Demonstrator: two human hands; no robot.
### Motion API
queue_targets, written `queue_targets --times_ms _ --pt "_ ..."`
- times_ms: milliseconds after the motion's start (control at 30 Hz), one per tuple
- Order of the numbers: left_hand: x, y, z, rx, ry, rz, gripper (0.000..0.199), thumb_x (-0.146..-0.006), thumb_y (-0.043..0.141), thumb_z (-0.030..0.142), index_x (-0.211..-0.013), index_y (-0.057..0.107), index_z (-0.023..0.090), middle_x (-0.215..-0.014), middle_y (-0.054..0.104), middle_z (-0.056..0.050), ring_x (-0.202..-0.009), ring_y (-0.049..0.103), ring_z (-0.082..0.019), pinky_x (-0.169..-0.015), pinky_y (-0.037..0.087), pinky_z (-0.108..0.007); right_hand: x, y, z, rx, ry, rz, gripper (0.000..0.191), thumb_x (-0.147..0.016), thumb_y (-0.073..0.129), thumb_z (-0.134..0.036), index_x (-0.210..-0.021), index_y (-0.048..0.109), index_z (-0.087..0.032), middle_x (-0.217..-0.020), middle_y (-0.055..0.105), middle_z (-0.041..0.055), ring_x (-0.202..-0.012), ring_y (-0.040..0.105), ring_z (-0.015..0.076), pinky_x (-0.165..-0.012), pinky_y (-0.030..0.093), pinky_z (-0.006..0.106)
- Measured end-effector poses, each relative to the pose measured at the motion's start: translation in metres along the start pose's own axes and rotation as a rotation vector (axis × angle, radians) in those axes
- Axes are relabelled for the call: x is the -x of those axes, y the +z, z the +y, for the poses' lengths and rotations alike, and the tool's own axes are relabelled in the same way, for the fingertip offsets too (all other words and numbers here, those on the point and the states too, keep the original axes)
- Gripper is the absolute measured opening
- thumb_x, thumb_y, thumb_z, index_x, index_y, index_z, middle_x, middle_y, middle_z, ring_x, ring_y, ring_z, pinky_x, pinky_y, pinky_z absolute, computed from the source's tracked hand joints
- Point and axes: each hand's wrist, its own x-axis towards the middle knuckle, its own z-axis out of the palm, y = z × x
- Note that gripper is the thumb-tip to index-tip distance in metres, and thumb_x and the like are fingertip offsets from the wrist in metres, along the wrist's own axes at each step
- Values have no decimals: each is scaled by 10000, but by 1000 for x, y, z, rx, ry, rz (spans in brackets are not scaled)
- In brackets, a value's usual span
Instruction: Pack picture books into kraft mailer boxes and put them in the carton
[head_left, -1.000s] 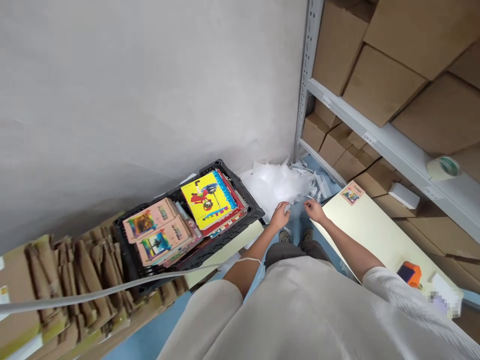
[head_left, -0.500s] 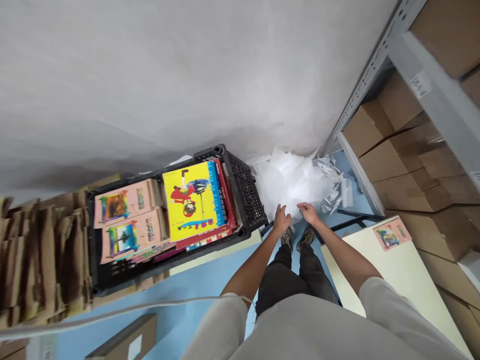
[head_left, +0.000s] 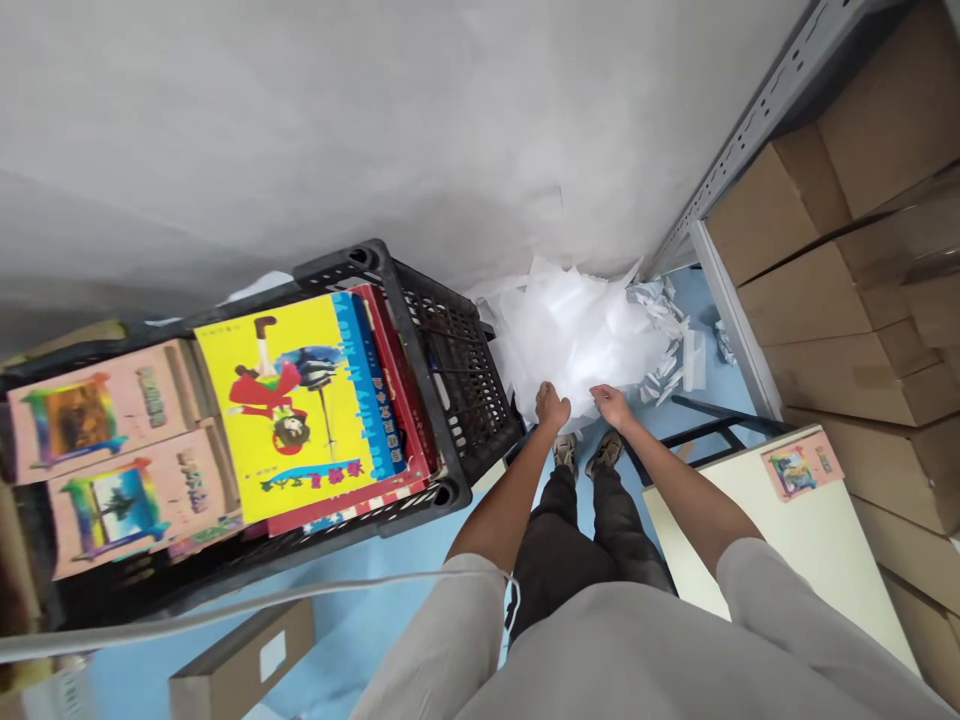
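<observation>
As the view has swung over the last second, the black crate [head_left: 429, 385] has moved from the middle towards the left of the frame and appears larger; the roll of tape and the orange item, earlier at the right, are out of view. Your left hand [head_left: 552, 406] and right hand [head_left: 611, 404] remain apart at centre, fingers loosely curled; neither shows a grip on anything, so both read as released. The white sheets [head_left: 592, 335] lie heaped against the wall [head_left: 450, 120], just beyond your hands in the picture; contact with them cannot be confirmed. The yellow book [head_left: 281, 400] lies face up in the crate at left of centre; pink books [head_left: 120, 490] lie beside it, towards the left edge. Consequently, the crate's contents are displayed more fully, with no handling of them evident; the pink card [head_left: 801, 468] rests on the pale table [head_left: 795, 540] at lower right.
</observation>
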Motion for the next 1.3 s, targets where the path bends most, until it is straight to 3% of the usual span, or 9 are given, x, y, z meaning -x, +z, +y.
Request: queue_targets --times_ms 200,367,433,533,633,767,867,1100,1300 --pt "15 -2 14 149 144 32 641 -978 558 234 -1611 509 148 -1732 436 -150 -1635 360 -321 -1357 303 -455 4 4 0 3 -71 -63 335 -796 645 -332 -1089 781 -242 -1109 789 62 -970 714 248 -922 609 419" --pt "32 -3 42 334 324 14 530 -1018 548 299 -1533 607 190 -1659 542 -120 -1598 435 -277 -1357 310 -438 14 -10 -8 123 -307 3 587 -659 782 -288 -1244 746 -263 -1412 682 107 -1302 628 321 -1156 502 512" --pt "40 -7 58 397 381 6 514 -1018 558 312 -1519 623 214 -1642 563 -107 -1587 451 -277 -1355 317 -455 21 -23 -18 185 -301 93 453 -696 782 -339 -1141 757 -260 -1375 696 117 -1319 616 335 -1192 460 538" --pt "58 -18 82 474 447 -10 520 -1023 558 303 -1535 607 224 -1661 538 -104 -1570 474 -272 -1337 351 -445 37 -48 -39 136 -280 170 260 -805 701 -460 -961 734 -254 -1121 770 83 -1107 679 298 -1090 523 478" --pt "84 -29 106 480 508 -39 570 -1047 536 292 -1614 515 235 -1709 467 -101 -1537 512 -260 -1283 428 -410 61 -74 -64 21 -291 181 341 -850 635 -563 -889 709 -233 -867 744 35 -864 655 241 -899 561 372" --pt "127 -38 130 337 609 -80 676 -1054 532 274 -1709 367 250 -1748 396 -105 -1547 489 -272 -1261 451 -413 104 -111 -88 -72 -290 311 410 -842 631 -612 -913 706 -216 -834 727 33 -807 630 224 -796 538 332" --pt "159 -40 139 255 738 -136 708 -1033 529 236 -1717 348 262 -1746 390 -101 -1554 475 -278 -1284 426 -453 148 -144 -88 -95 -250 437 435 -830 636 -630 -936 711 -215 -860 738 41 -815 640 225 -769 537 329" --pt "219 -33 139 31 1035 -288 529 -1003 514 148 -1525 591 178 -1614 528 -128 -1564 450 -237 -1335 338 -377 276 -223 -40 -267 83 691 319 -689 821 -429 -882 723 -195 -789 740 51 -690 645 196 -626 521 300" --pt "267 2 128 -298 1213 -460 505 -1000 541 143 -1493 628 206 -1589 574 -118 -1513 501 -259 -1315 369 -428 372 -254 10 -538 320 604 301 -646 905 -282 -860 721 -179 -769 747 67 -624 666 180 -564 523 283"
